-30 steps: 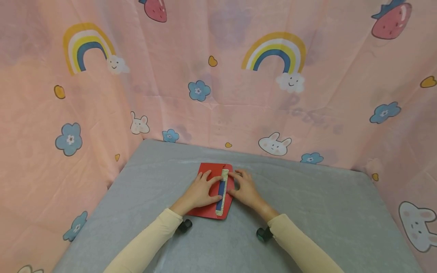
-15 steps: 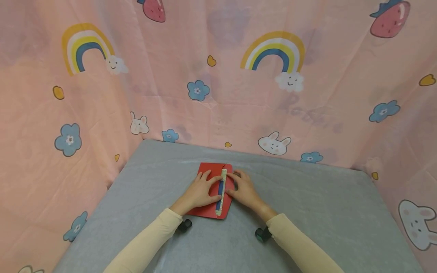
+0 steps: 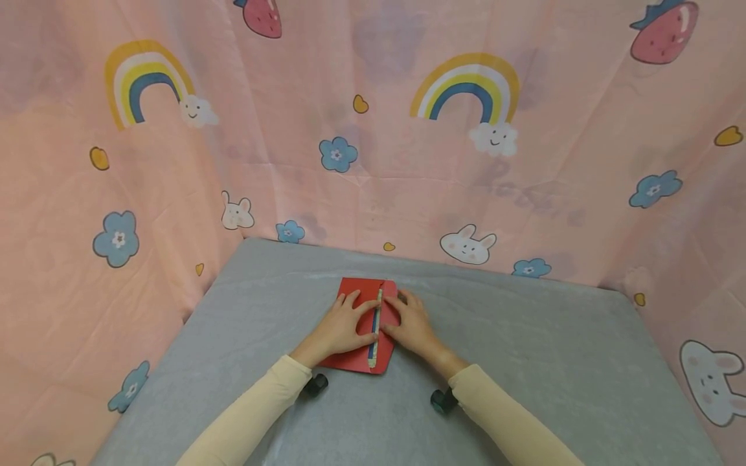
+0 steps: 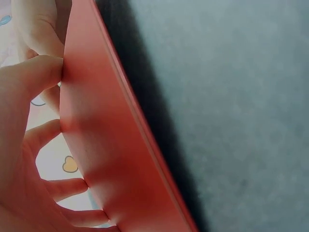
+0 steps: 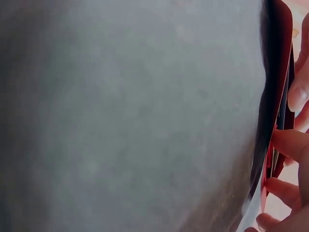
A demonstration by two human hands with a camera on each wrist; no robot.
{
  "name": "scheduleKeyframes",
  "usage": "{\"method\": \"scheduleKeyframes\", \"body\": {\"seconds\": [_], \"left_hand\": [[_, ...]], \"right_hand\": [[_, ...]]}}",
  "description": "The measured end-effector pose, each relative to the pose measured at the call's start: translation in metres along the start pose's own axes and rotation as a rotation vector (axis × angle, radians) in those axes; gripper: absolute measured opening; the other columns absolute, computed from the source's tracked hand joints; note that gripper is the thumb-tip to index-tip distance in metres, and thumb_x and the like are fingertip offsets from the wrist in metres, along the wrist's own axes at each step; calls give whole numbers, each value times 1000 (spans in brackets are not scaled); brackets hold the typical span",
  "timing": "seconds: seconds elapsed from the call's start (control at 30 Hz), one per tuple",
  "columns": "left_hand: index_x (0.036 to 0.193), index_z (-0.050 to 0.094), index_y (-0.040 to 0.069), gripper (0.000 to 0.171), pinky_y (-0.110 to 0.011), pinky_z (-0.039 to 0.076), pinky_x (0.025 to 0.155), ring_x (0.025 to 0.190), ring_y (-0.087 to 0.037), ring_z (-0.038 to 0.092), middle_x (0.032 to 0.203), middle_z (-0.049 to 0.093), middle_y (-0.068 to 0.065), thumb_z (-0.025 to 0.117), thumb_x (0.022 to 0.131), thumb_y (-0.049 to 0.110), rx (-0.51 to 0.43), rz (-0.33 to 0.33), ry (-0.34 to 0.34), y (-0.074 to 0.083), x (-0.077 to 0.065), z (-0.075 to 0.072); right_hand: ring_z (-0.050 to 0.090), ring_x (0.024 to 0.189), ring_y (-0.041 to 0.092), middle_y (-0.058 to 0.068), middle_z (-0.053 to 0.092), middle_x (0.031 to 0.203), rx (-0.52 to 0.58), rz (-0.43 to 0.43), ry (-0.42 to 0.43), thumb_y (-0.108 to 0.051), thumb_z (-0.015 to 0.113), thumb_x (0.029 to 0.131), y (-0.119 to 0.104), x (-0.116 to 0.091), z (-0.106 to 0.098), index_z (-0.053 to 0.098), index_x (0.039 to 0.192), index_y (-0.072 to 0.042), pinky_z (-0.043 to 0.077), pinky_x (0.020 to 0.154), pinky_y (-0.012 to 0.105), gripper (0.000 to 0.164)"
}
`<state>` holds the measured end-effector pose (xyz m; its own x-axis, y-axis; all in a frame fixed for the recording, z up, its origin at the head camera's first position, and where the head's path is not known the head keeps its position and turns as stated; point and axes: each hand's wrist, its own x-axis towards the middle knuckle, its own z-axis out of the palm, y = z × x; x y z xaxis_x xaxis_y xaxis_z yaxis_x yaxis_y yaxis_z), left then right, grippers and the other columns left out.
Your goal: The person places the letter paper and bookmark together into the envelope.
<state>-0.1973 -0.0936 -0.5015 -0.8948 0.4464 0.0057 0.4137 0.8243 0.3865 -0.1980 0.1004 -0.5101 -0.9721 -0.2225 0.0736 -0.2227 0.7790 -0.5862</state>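
A red paper envelope (image 3: 360,287) lies on the grey cloth, its flap (image 3: 386,349) folded out to the right. From its mouth shows a thin strip of a flat blue-and-cream patterned piece (image 3: 372,357); the rest is hidden inside. My left hand (image 3: 340,327) rests on the envelope with fingers spread, its fingertips pressing the red paper (image 4: 111,135) in the left wrist view. My right hand (image 3: 415,329) reaches over the flap, thumb and fingertips touching near the patterned edge. In the right wrist view its fingers (image 5: 289,145) meet the envelope's opening.
The grey cloth (image 3: 524,362) covers the table on all sides of the envelope. A pink printed curtain (image 3: 373,207) hangs behind and at both sides. Dark wrist cameras (image 3: 444,401) sit under both sleeves.
My right hand has moved slightly left, and the patterned piece has slid further into the envelope, so its visible strip is narrower. The left hand has stayed in place.
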Motion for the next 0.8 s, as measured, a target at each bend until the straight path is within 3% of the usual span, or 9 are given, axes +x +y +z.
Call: {"method": "scheduleKeyframes", "body": {"seconds": [0.57, 0.8], "left_hand": [[146, 46, 31, 67, -64, 40, 109, 142, -51, 35, 156, 35, -22, 67, 86, 54, 19, 4, 6, 0, 0, 0], [146, 47, 32, 67, -64, 42, 107, 141, -51, 36, 155, 36, -21, 67, 86, 54, 21, 13, 12, 0, 0, 0]], "right_hand": [[28, 143, 44, 20, 30, 159, 4, -12, -22, -26, 76, 83, -4, -6, 1, 57, 139, -11, 29, 109, 71, 61], [26, 145, 44, 19, 27, 161, -4, -19, -49, -37, 80, 79, -1, -6, 2, 57, 140, -13, 27, 110, 72, 70]]}}
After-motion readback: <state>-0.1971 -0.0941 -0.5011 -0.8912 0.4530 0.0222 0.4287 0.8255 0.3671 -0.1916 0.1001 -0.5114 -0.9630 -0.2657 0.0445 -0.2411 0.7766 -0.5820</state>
